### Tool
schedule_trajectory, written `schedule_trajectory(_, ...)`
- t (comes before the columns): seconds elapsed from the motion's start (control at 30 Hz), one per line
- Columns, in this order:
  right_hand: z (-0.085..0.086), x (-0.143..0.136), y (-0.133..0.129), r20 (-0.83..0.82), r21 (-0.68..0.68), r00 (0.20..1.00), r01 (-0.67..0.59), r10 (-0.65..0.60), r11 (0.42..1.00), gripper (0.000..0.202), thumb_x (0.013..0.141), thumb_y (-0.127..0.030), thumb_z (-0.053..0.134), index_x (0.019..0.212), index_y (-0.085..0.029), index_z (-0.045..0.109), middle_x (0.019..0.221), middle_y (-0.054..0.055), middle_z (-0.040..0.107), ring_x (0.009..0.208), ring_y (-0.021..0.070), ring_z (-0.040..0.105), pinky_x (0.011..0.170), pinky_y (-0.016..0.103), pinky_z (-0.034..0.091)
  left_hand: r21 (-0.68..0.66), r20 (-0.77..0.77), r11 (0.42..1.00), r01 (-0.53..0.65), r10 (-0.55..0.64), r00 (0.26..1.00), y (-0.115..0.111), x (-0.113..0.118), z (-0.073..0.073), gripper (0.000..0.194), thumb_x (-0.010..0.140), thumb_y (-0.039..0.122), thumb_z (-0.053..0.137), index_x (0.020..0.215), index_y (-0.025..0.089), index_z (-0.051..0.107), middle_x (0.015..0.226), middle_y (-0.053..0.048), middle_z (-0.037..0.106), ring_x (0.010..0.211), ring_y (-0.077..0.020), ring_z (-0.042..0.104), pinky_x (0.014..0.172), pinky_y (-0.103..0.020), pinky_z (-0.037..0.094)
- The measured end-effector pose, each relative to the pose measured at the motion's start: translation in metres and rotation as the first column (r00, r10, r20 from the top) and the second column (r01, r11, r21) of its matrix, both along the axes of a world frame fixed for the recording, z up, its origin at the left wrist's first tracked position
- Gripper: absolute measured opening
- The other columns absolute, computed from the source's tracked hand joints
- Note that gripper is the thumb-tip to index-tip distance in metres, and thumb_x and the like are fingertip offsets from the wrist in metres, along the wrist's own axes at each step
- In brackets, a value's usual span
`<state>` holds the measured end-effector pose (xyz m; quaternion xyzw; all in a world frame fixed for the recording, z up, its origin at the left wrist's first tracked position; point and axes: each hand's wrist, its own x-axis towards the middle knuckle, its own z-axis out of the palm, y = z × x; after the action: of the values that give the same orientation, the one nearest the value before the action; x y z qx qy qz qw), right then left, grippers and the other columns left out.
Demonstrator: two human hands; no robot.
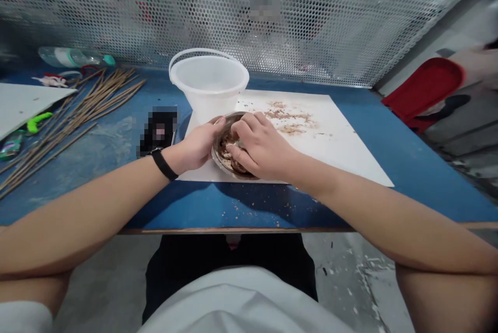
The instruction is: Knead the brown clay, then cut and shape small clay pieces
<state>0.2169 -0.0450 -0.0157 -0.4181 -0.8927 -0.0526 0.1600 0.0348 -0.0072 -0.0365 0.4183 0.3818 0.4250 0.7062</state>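
Observation:
A round metal bowl [233, 171] with brown and tan flaky bits inside is tilted above the near edge of a white board [350, 159]. My left hand [200, 145] grips the bowl's left rim, thumb on top. Over the bowl's right part, my right hand [259, 146] has its fingers curled down into the flakes; what they pinch, if anything, is hidden. Just behind the bowl stands a white bucket [210, 92] with its handle resting at the back rim. Brown crumbs [291, 118] lie scattered on the board to the right.
Thin brown sticks [85, 105] lie at the left of the blue table [424, 167], near a plastic bottle [73, 57] and a green object [39, 122]. A dark phone-like item [159, 128] is beside my left wrist. Perforated metal mesh [311, 27] rises behind; a red chair [431, 89] stands right.

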Motion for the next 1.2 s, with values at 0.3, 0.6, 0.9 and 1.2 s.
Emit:
schedule_trajectory(0.3, -0.008, -0.008, 0.04, -0.013, 0.075, 0.945, 0.326, -0.326, 0.942, 0.05, 0.113, -0.045, 0.039, 0.128, -0.006, 0.067, 0.134, 0.029, 0.064, 0.128, 0.0465, 0.053, 0.107, 0.059, 0.042, -0.038, -0.057, 0.999, 0.034, -0.036, 0.998, 0.007, -0.003, -0.009, 0.024, 0.109, 0.038, 0.063, 0.119, 0.023, 0.078, 0.122, -0.012, 0.083, 0.123, -0.0335, 0.076, 0.11, -0.052, 0.06)
schedule_trajectory(0.6, 0.014, 0.0, 0.019, 0.053, -0.262, 0.998, -0.02, 0.035, 0.965, 0.057, 0.111, -0.06, 0.052, 0.109, -0.009, 0.079, 0.114, 0.02, 0.079, 0.105, 0.0328, 0.07, 0.096, 0.045, 0.052, -0.013, -0.021, 1.0, -0.024, 0.024, 0.999, 0.006, -0.001, -0.007, 0.021, 0.111, 0.03, 0.057, 0.118, 0.017, 0.073, 0.123, -0.014, 0.082, 0.123, -0.0306, 0.076, 0.118, -0.05, 0.056)
schedule_trajectory(0.9, 0.014, 0.018, 0.033, -0.331, -0.289, 0.944, -0.113, 0.012, 0.951, 0.034, 0.085, -0.038, 0.072, 0.11, -0.017, 0.079, 0.107, 0.01, 0.081, 0.097, 0.0278, 0.072, 0.09, 0.04, 0.054, -0.015, -0.022, 1.0, 0.028, -0.028, 0.999, 0.009, -0.006, -0.007, 0.023, 0.108, 0.027, 0.059, 0.122, 0.017, 0.075, 0.118, -0.013, 0.082, 0.118, -0.0318, 0.078, 0.111, -0.052, 0.061)
schedule_trajectory(1.2, 0.01, 0.027, 0.002, -0.27, -0.129, 0.954, -0.169, 0.13, 0.977, 0.03, 0.099, -0.035, 0.042, 0.09, -0.019, 0.067, 0.099, 0.015, 0.068, 0.095, 0.029, 0.063, 0.093, 0.046, 0.053, 0.045, -0.005, 0.992, 0.117, -0.117, 0.993, 0.004, -0.007, -0.004, 0.034, 0.109, 0.034, 0.061, 0.136, 0.015, 0.07, 0.131, -0.017, 0.079, 0.116, -0.0324, 0.077, 0.109, -0.052, 0.059)
